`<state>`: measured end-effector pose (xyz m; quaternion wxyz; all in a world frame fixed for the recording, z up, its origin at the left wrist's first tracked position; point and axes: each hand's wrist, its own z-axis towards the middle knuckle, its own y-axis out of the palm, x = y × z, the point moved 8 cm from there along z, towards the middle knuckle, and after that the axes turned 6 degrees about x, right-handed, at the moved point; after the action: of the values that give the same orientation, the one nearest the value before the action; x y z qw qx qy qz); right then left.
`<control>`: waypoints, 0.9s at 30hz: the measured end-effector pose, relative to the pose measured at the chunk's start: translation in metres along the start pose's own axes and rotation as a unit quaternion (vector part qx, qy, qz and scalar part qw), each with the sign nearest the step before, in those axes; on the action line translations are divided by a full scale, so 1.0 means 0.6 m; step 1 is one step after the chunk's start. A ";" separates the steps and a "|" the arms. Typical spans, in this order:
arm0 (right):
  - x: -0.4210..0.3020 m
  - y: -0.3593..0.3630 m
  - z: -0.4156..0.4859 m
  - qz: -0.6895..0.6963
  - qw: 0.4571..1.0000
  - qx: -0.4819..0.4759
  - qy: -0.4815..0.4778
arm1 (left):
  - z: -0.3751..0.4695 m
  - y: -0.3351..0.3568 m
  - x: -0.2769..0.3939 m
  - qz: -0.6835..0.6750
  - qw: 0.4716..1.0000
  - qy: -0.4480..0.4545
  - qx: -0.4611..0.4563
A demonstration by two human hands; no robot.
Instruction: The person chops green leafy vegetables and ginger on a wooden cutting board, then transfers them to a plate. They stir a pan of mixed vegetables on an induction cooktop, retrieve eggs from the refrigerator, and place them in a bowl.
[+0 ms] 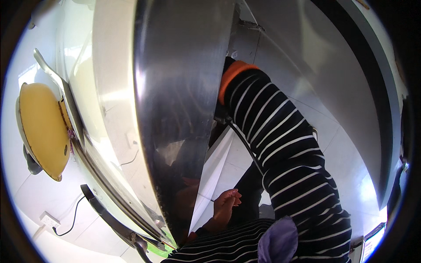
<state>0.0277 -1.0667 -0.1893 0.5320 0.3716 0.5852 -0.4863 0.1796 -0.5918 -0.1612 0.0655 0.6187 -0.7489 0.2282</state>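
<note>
My left hand [227,203] is low in the middle, its fingers curled, close to a dark trouser leg [248,190]. A thin cord seems to run to it, but I cannot tell whether it holds anything. My right arm, in a black and white striped sleeve [286,131] with an orange cuff [235,77], reaches up behind a shiny stainless steel panel [181,82]. That panel hides my right hand. Beside the sleeve, a black cable [245,144] runs down from a dark fitting [221,116] at the panel's edge.
A yellow enamel basin [44,131] is at the far left, near a metal handle [49,69]. Below them, a white socket block [50,219] has a black cord plugged in. A large grey surface with a black band [365,75] curves along the right. Pale floor tiles [324,121] show between.
</note>
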 end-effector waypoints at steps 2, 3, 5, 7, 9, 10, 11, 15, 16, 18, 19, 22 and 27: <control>-0.002 0.011 -0.011 -0.134 0.990 0.004 -0.048 | -0.002 -0.001 0.001 -0.021 1.000 -0.008 0.017; -0.017 0.020 -0.013 -0.192 0.976 0.063 -0.079 | -0.001 -0.001 -0.001 -0.012 1.000 -0.016 0.017; -0.035 0.029 -0.027 -0.258 0.938 0.173 -0.154 | 0.001 -0.001 0.000 -0.007 1.000 -0.007 0.001; -0.044 0.041 -0.048 -0.280 0.900 0.258 -0.214 | 0.006 -0.003 -0.004 0.015 1.000 -0.001 -0.024; -0.041 0.054 -0.063 -0.310 0.871 0.315 -0.213 | 0.008 -0.006 -0.008 0.024 0.999 0.011 -0.041; -0.033 0.063 -0.056 -0.316 0.883 0.283 -0.200 | 0.010 -0.009 -0.011 0.025 0.999 0.017 -0.044; -0.025 0.073 -0.054 -0.322 0.894 0.251 -0.186 | 0.010 -0.009 -0.013 0.035 0.998 0.024 -0.049; -0.010 0.075 -0.043 -0.265 0.938 0.172 -0.142 | 0.009 -0.015 -0.023 0.051 0.998 0.007 -0.033; -0.009 0.072 -0.040 -0.253 0.944 0.164 -0.134 | 0.008 -0.013 -0.021 0.056 0.998 0.012 -0.032; -0.009 0.067 -0.037 -0.232 0.954 0.150 -0.119 | 0.007 -0.010 -0.015 0.041 0.999 0.010 -0.020; -0.011 0.066 -0.038 -0.227 0.955 0.150 -0.119 | 0.007 -0.008 -0.013 0.020 1.000 0.004 -0.010; -0.014 0.068 -0.036 -0.212 0.961 0.141 -0.111 | 0.003 -0.004 0.003 0.044 0.999 0.016 0.004; -0.014 0.079 -0.035 -0.199 0.966 0.130 -0.099 | 0.000 -0.005 0.009 0.078 0.997 0.000 -0.001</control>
<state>0.0686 -1.0337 -0.1901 0.4273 0.2637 0.5232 -0.6886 0.1812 -0.5972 -0.1581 0.0481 0.5584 -0.7952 0.2314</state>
